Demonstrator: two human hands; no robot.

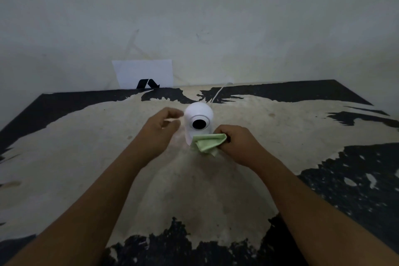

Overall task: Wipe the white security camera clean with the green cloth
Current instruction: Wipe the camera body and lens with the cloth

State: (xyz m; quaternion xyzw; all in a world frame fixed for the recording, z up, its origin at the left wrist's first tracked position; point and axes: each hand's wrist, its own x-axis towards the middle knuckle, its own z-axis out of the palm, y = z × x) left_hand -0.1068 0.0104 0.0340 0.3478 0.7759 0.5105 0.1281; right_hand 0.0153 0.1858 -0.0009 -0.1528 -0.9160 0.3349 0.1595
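The white security camera (197,115) stands upright in the middle of the table, its round black lens facing me. My right hand (237,141) is shut on the folded green cloth (206,142), which lies against the camera's lower front right. My left hand (160,127) hovers just left of the camera with thumb and fingers apart, holding nothing; whether a fingertip touches the camera's side is unclear. A white cable (218,93) runs from behind the camera toward the wall.
The table (280,127) has a worn cream top with flaking black patches and butts against a pale wall. A white sheet of paper with a black mark (143,73) leans on the wall behind the table, left of the camera.
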